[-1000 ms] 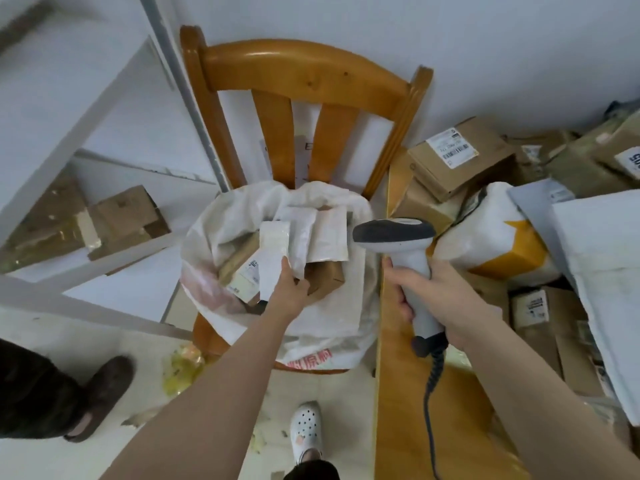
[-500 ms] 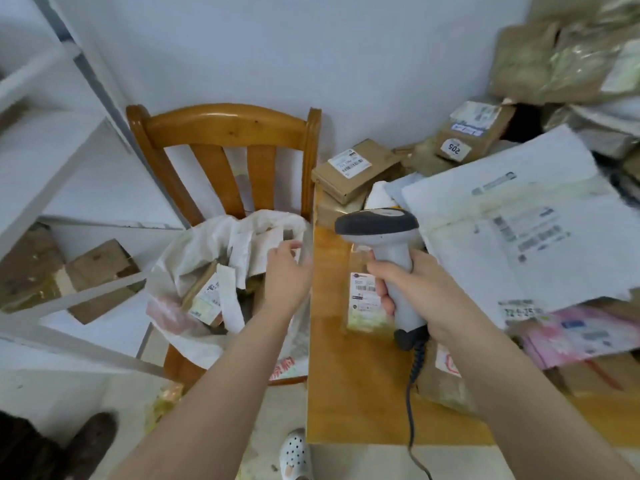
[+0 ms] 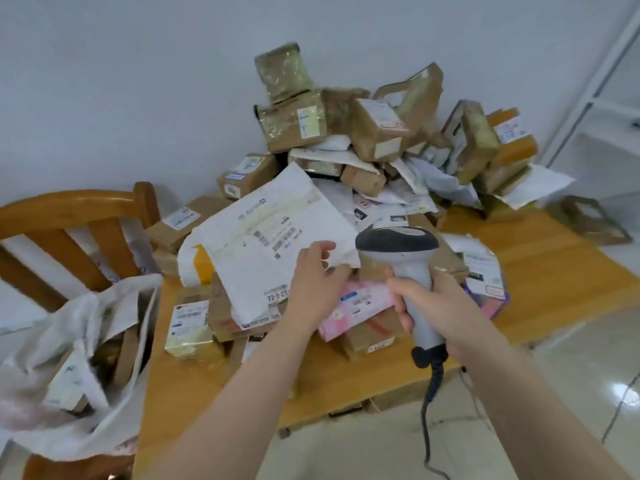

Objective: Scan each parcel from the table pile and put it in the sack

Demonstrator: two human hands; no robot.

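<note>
Pinching the near corner of the big white mailer [image 3: 270, 233] with the left hand [image 3: 317, 289], thumb and curled fingers closed on it, on top of the parcel pile [image 3: 374, 140] toward the back of the table [image 3: 554, 258]. Gripping the scanner [image 3: 398, 239] in the right hand [image 3: 436, 306], wrapped fully round the handle, head pointed at the pile just beside that same corner. Lying slanted across brown boxes and over a pink parcel [image 3: 360, 306], label and barcodes facing up. Probably light and floppy: a soft plastic bag, likely to sag and fold if lifted by one corner, and slick enough to slip from a loose pinch. Better to take a deeper hold along the near edge, or slide the palm under the middle, keeping the label flat and taut for the scan. Worth lifting slowly, given the loose boxes underneath, apt to shift. No crushing risk to judge by the flat shape, though contents unknown. Then across to the white sack [image 3: 52, 334] on the wooden chair [image 3: 69, 206] at the left, mouth open, partly filled with parcels, well apart from the mailer
</note>
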